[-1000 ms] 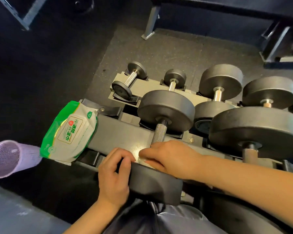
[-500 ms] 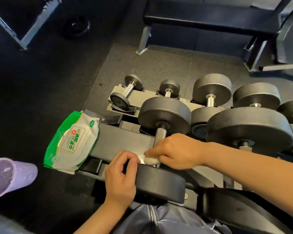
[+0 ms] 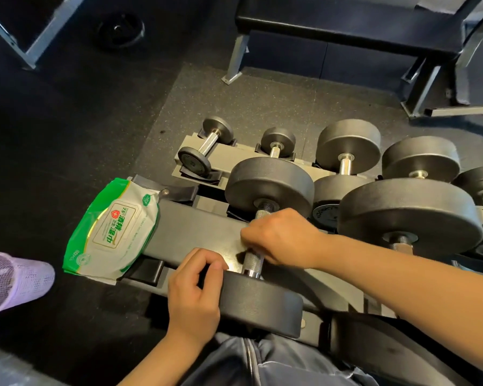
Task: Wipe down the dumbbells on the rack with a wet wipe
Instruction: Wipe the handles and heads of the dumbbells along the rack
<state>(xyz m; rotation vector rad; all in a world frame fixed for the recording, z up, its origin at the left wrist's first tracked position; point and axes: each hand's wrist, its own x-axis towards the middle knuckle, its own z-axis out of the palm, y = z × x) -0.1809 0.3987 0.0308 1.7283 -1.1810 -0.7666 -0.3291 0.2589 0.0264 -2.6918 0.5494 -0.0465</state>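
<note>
At the far left of the rack, the wet wipe pack point(image 3: 113, 228) lies on the end of the top rail point(image 3: 195, 232). To wipe well, steady the dumbbell point(image 3: 262, 218) and draw the wipe along the full knurled handle point(image 3: 253, 260). Left hand point(image 3: 194, 295): fingers curled over the near weight head point(image 3: 260, 302), bracing it. Right hand point(image 3: 283, 238): fingers clenched around the handle; the wipe itself is hidden beneath them.

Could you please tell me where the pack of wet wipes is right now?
In the head view, the pack of wet wipes lies on the left end of the dumbbell rack, left of both hands and right of the purple shoe.
</note>
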